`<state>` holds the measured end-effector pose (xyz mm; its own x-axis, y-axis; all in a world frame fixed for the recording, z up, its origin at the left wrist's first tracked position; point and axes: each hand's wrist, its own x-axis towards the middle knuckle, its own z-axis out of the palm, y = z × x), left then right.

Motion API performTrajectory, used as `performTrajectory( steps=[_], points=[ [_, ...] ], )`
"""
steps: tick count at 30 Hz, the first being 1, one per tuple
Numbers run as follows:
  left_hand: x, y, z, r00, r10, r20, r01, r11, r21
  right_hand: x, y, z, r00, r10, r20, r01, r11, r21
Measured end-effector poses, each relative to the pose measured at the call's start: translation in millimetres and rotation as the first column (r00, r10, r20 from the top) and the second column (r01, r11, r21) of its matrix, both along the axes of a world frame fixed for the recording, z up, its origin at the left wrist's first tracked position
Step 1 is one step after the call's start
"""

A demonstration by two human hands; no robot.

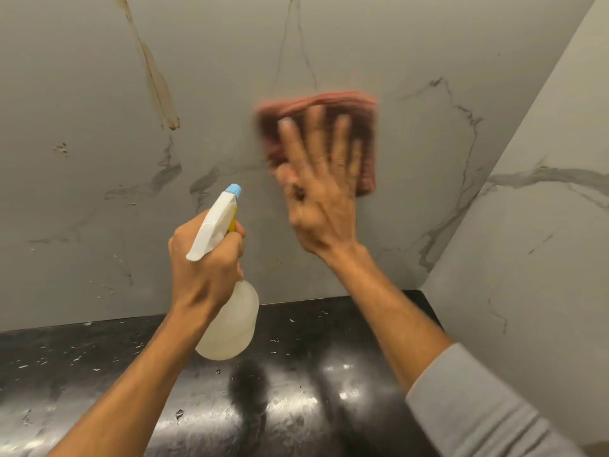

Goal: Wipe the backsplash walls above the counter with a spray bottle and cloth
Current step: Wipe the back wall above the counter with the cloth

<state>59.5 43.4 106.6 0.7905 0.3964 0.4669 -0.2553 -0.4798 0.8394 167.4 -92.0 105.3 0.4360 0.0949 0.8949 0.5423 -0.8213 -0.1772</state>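
Note:
My right hand [321,189] lies flat, fingers spread, pressing a folded reddish-pink cloth [364,127] against the grey marble-look backsplash [230,94]; hand and cloth are motion-blurred. My left hand [206,265] grips the neck of a white translucent spray bottle [234,324]. Its blue-tipped nozzle [234,190] points up toward the wall, left of the cloth. The bottle hangs above the counter.
A glossy black counter [313,374] with white specks and smears runs along the bottom. A brown drip stain [158,84] streaks the wall at upper left. A second marble wall panel [534,225] meets the back wall in a corner on the right.

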Motion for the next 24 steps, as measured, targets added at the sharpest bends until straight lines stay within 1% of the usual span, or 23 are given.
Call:
performTrajectory(
  steps=[1,2,3,4,5,6,8,9,10,11,12,13,14,15,16,17,18,19,20,21,22,23,24],
  points=[
    [-1.9,1.6,2.5,1.0,0.004,0.006,-0.004,1.0,-0.004,7.6,-5.6,3.7,0.994,0.069,0.08,-0.049,0.971,-0.234],
    [-4.0,3.0,5.6,1.0,0.011,0.012,-0.011,1.0,-0.015,10.5,-11.5,19.2,0.985,0.106,0.137,-0.047,0.925,-0.376],
    [-5.4,4.8,7.8,1.0,0.015,0.018,-0.014,0.999,-0.034,18.4,-16.2,43.1,0.966,0.116,0.233,-0.005,0.904,-0.427],
    [-6.1,5.9,9.8,1.0,0.018,0.022,-0.017,0.998,-0.053,28.0,-20.6,67.6,0.942,0.116,0.316,0.033,0.902,-0.43],
    [-7.0,7.6,11.7,0.999,0.023,0.027,-0.022,0.998,-0.065,37.4,-21.2,94.7,0.923,0.084,0.376,0.063,0.929,-0.363],
    [-8.3,8.4,14.0,0.999,0.027,0.029,-0.024,0.997,-0.074,44.8,-20.3,122.8,0.914,0.039,0.403,0.073,0.963,-0.259],
    [-9.9,11.7,18.5,0.999,0.035,0.035,-0.031,0.995,-0.091,51.5,-9.8,161.5,0.909,-0.093,0.405,0.121,0.992,-0.043],
    [-10.3,12.6,21.0,0.999,0.036,0.034,-0.032,0.993,-0.116,50.8,-1.5,164.0,0.904,-0.156,0.398,0.157,0.987,0.032],
    [-10.6,14.1,25.3,0.999,0.035,0.041,-0.029,0.989,-0.148,49.4,6.5,155.1,0.894,-0.186,0.407,0.184,0.982,0.045],
    [-10.1,15.8,29.6,0.998,0.032,0.051,-0.022,0.983,-0.181,43.6,12.1,137.5,0.898,-0.173,0.405,0.187,0.982,0.007],
    [-9.9,17.3,34.4,0.998,0.032,0.06,-0.019,0.978,-0.207,35.8,14.5,112.3,0.915,-0.113,0.387,0.162,0.982,-0.095],
    [-9.8,19.0,39.6,0.997,0.036,0.067,-0.021,0.974,-0.224,26.2,13.4,81.9,0.941,-0.023,0.337,0.117,0.958,-0.261],
    [-10.2,21.1,44.4,0.997,0.042,0.072,-0.024,0.972,-0.232,18.4,6.6,47.2,0.962,0.069,0.266,0.059,0.893,-0.445],
    [-11.0,23.8,49.7,0.995,0.048,0.085,-0.027,0.972,-0.234,10.6,-3.1,19.2,0.967,0.13,0.219,0.031,0.792,-0.61],
    [-12.4,26.8,55.0,0.994,0.052,0.099,-0.028,0.973,-0.229,6.6,-15.2,1.7,0.964,0.173,0.2,0.033,0.673,-0.739],
    [-14.4,30.2,59.8,0.992,0.055,0.111,-0.029,0.975,-0.221,8.2,-27.0,-1.4,0.956,0.218,0.196,0.034,0.58,-0.814],
    [-16.7,33.4,64.4,0.991,0.057,0.122,-0.03,0.976,-0.214,12.6,-34.7,9.9,0.949,0.251,0.192,0.029,0.537,-0.843],
    [-18.9,36.1,68.6,0.99,0.059,0.132,-0.03,0.978,-0.206,19.6,-38.2,30.7,0.938,0.271,0.215,0.03,0.557,-0.83],
    [-21.1,39.2,73.2,0.989,0.055,0.14,-0.027,0.98,-0.196,28.8,-36.4,59.1,0.921,0.274,0.276,0.042,0.636,-0.771],
    [-23.0,42.4,77.4,0.988,0.049,0.146,-0.021,0.983,-0.184,38.6,-30.9,94.5,0.906,0.228,0.356,0.071,0.748,-0.66],
    [-25.0,46.1,81.0,0.988,0.043,0.149,-0.017,0.985,-0.173,47.0,-22.3,132.1,0.895,0.134,0.425,0.111,0.857,-0.504],
    [-26.7,49.8,84.4,0.988,0.039,0.151,-0.014,0.986,-0.164,52.3,-10.1,165.5,0.882,0.016,0.472,0.156,0.934,-0.322],
    [-28.3,52.9,87.3,0.988,0.034,0.151,-0.01,0.988,-0.157,52.9,2.9,188.9,0.869,-0.11,0.483,0.201,0.969,-0.141]
  ],
)
